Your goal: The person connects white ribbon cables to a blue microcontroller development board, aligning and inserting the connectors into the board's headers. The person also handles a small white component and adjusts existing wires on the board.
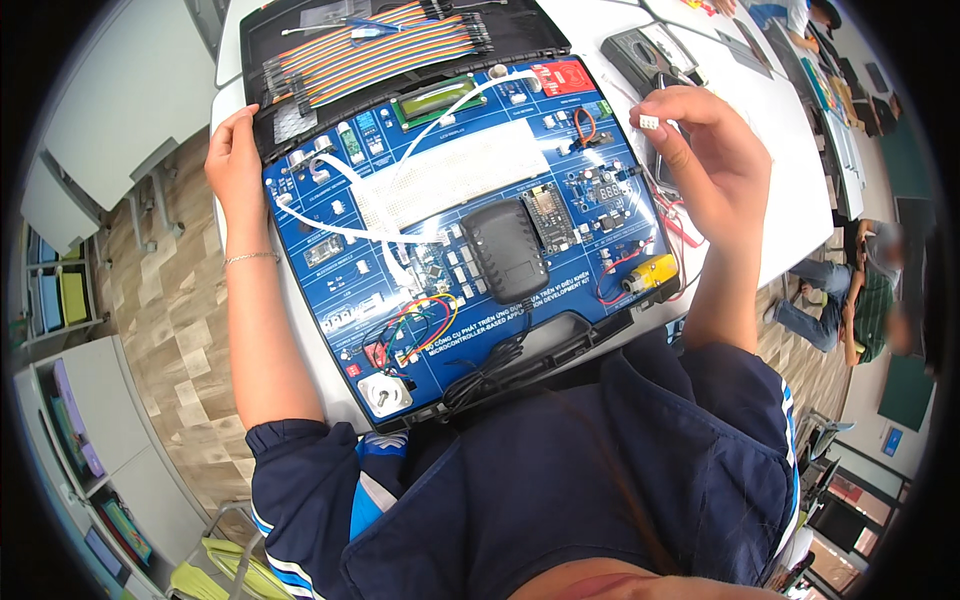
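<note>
Tilted before me is a blue electronics training board [400,345] in an open black case [560,345]. My left hand [235,165] is closed at the case's left edge, by the hinge. To the right of the board my raised right hand [715,165] pinches a small white plug connector [648,123] between thumb and fingertips. A black power adapter [505,250] lies on the board, its coiled cord [485,375] at the front edge. White ribbon-like cables [345,232] loop past the white breadboard [460,175]. A yellow gear motor [650,273] sits at the right corner.
Rainbow jumper wires [385,60] fill the case lid. On the white table [800,190], a multimeter [645,60] stands beyond my right hand, with red leads [682,228] beside the board. Other people [870,290] are at the far right. Shelves [80,440] stand at left.
</note>
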Tool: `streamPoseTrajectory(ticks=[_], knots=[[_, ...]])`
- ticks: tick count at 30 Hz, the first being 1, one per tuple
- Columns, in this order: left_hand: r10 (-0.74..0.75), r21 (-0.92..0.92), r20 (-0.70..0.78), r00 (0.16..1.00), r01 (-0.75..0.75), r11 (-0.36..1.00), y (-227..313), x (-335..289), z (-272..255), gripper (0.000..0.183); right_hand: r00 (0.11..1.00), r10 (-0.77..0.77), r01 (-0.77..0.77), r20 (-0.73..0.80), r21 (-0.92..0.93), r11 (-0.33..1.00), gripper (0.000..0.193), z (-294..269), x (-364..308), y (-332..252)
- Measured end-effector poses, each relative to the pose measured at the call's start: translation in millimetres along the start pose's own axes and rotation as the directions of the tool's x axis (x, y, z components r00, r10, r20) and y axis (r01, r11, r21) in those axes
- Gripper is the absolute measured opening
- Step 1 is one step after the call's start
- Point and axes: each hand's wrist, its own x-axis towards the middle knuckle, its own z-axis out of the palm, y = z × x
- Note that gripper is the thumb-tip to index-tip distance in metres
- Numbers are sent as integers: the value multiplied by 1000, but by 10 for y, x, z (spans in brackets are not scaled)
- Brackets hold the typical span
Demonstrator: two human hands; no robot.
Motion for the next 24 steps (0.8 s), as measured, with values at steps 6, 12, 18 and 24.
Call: streamPoseTrajectory(ticks=[6,12,18,24], knots=[[60,8,-4,998,-60,998,-63,22,-44,23,999,16,-14,-29,69,998,19,81,40,45],[90,-21,-9,996,-90,996,-37,7,20,20,941,111,-71,-321,133,988,32,115,-18,187],[22,-87,-18,1000,-24,996,-85,-2,39,19,853,198,-177,-483,88,980,29,-111,-54,419],[18,-47,-22,1000,-19,999,-1,-53,33,20,855,-37,-107,-518,-245,964,23,-207,-95,487]])
